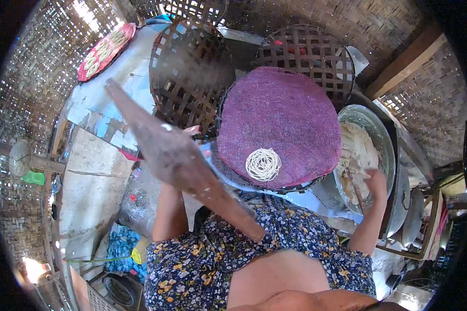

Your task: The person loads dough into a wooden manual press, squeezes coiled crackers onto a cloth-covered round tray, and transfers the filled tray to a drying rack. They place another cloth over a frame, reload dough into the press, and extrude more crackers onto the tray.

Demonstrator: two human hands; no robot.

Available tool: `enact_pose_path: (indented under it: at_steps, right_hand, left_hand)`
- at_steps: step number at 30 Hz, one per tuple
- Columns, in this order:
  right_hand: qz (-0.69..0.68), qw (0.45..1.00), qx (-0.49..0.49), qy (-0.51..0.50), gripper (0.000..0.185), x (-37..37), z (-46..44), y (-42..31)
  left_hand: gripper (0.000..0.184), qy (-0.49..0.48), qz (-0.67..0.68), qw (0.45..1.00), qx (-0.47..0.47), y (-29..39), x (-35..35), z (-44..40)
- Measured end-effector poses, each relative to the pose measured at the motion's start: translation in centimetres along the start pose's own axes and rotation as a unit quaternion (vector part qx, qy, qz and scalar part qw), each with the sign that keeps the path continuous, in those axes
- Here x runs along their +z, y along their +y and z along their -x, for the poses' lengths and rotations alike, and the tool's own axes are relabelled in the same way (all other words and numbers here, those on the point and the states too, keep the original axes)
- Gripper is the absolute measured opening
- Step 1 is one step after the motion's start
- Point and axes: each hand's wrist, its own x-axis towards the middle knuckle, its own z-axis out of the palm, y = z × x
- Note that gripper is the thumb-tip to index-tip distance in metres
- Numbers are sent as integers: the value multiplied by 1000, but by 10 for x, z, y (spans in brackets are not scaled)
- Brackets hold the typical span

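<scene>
A long brown wooden tool [176, 155], wide in the middle with a narrow handle at each end, is raised slantwise in front of my chest. My left hand [193, 130] grips it from behind; only some fingertips show past its edge. My right hand [377, 182] is over the metal basin [381, 142] at the right, its fingers partly spread at the pale dough [359, 142]. Beside that hand a thin stick [355, 189] leans in the dough. Before me lies a round tray covered in purple cloth [280, 116], bearing one coil of white dough strands [263, 165] near its front edge.
Two dark woven baskets [192, 67] [308, 57] stand behind the tray. At the upper left, a red round tray [107, 51] with several dough coils rests on a pale sheet [109, 103]. A wooden beam [407, 65] slants at the upper right. Woven bamboo walls surround the space.
</scene>
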Motion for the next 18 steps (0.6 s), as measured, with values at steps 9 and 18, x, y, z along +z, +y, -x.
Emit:
enact_pose_path:
  at_steps: [9,18]
  right_hand:
    - [-478,723,-391,-309,78,-27,79,-209]
    - [-551,630,-197,-510,68,-40,71,-235]
  left_hand:
    - [41,-15,-294,950,103,37,110,-49]
    - [66,-164,610,771,-76,68,56,-143]
